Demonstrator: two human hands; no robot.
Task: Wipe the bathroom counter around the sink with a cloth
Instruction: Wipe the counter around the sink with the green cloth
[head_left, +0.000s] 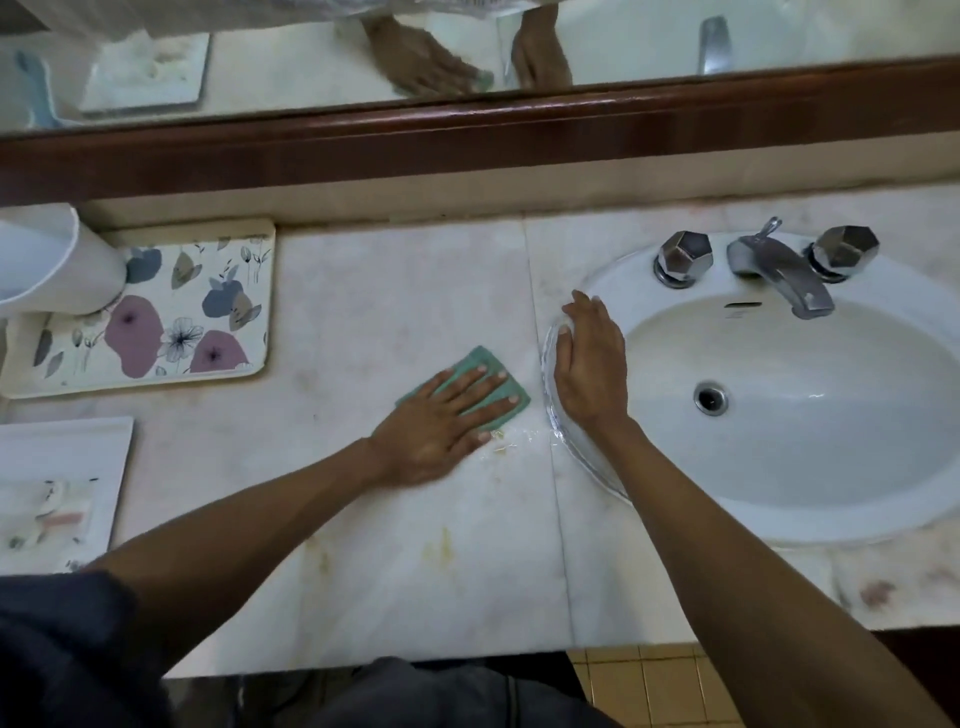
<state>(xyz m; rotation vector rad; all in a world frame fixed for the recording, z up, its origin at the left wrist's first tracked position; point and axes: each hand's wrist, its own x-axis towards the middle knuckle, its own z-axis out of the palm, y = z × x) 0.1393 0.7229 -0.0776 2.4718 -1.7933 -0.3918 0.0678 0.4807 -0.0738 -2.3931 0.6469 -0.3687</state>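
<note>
A folded green cloth (480, 364) lies flat on the pale marble counter (395, 561), just left of the white oval sink (810, 395). My left hand (441, 421) presses down on the cloth with fingers spread, covering most of it. My right hand (589, 364) rests palm down with fingers together on the sink's left rim, holding nothing. A wet streak and yellowish spots show on the counter just below the cloth.
A chrome faucet (779, 275) with two faceted knobs stands at the sink's back. A floral mat (156, 312) carrying a white cup (52, 265) sits at the left, a white tray (57, 488) below it. A wooden mirror frame (467, 140) runs along the back.
</note>
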